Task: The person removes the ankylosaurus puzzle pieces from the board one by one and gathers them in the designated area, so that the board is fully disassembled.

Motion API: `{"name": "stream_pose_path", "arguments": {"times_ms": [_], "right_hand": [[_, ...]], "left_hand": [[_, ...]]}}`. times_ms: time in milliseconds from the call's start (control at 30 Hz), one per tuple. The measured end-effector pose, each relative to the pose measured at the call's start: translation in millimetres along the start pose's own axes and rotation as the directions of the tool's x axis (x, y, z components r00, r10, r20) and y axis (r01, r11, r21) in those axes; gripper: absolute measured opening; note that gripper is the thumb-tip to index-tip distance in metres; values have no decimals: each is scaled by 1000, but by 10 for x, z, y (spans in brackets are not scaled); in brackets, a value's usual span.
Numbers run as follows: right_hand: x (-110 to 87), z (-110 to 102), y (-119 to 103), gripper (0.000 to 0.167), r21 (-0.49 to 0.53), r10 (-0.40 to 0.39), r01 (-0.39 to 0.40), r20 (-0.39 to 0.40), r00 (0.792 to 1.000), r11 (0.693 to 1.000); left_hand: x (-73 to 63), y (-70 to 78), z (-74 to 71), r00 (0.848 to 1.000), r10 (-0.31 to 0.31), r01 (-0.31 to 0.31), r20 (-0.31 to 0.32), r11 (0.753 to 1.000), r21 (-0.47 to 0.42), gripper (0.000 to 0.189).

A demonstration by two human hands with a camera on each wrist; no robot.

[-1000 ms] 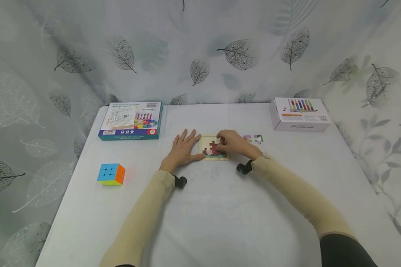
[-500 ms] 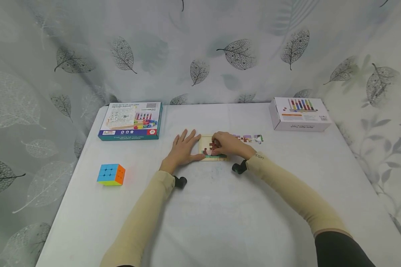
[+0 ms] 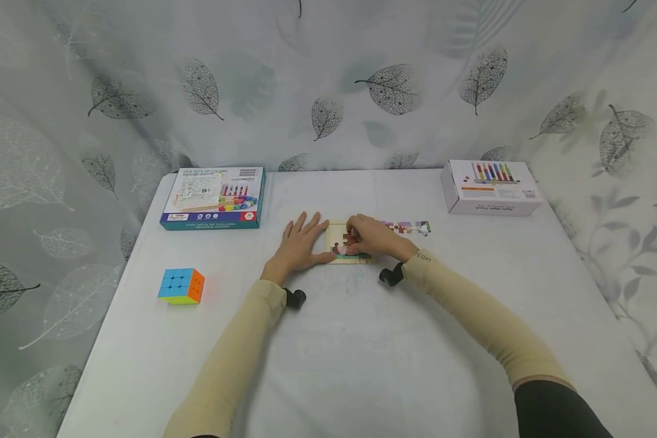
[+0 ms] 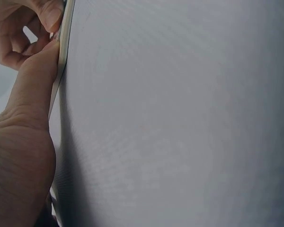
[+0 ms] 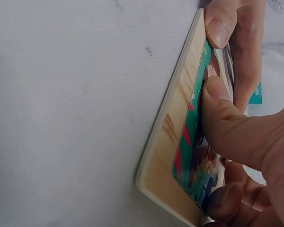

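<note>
A small wooden jigsaw puzzle board (image 3: pixel 336 230) with a pale frame lies on the white table. My left hand (image 3: pixel 298 246) rests beside it with fingers spread, its thumb on the board's near left edge. Over the board, my right hand (image 3: pixel 378 236) has curled fingers and pinches a reddish-brown puzzle piece (image 3: pixel 347 240), mostly hidden under the fingers. In the right wrist view, the right thumb (image 5: pixel 227 111) presses on the picture, by the green border (image 5: pixel 185 137). Right of the board lie several loose puzzle pieces (image 3: pixel 416 227) in a row, partly behind the right hand.
A flat, colourful box (image 3: pixel 213 198) lies at the back left, and a white box (image 3: pixel 493 188) at the back right. A cube puzzle (image 3: pixel 182 286) with blue, orange and yellow-green faces sits front left. A leaf-patterned curtain (image 3: pixel 328 79) surrounds the table.
My right hand has moved slightly left over the board with the puzzle piece, uncovering more loose pieces behind it. Over the last half second it barely moves. The left hand has stayed in place.
</note>
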State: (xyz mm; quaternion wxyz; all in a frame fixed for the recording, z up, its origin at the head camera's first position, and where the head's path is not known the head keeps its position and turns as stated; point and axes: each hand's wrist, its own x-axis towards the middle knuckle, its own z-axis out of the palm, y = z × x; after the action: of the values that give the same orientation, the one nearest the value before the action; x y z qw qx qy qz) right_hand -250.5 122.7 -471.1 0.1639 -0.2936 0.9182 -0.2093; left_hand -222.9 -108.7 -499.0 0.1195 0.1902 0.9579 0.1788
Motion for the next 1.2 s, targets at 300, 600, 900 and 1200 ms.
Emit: {"name": "stream_pose_path", "arguments": {"times_ms": [300,600,900,1200], "right_hand": [[-28,17,5,54,-20,-7,7,-32,999,1000],[-15,75,50,54,-18,-35,34,-81,996,999],[-50,55,81,36,70,-7,14,-103,995,997],[-106,25,127,24,163,-48,78,-182,982,983]], "left_hand": [[-1,5,7,1000,4,-3,-10,1000,1,90],[3,-4,6,1000,-7,7,2,1000,10,91],[3,-2,9,1000,3,-3,7,1000,5,90],[12,-17,12,1000,8,-8,-9,1000,11,91]]}}
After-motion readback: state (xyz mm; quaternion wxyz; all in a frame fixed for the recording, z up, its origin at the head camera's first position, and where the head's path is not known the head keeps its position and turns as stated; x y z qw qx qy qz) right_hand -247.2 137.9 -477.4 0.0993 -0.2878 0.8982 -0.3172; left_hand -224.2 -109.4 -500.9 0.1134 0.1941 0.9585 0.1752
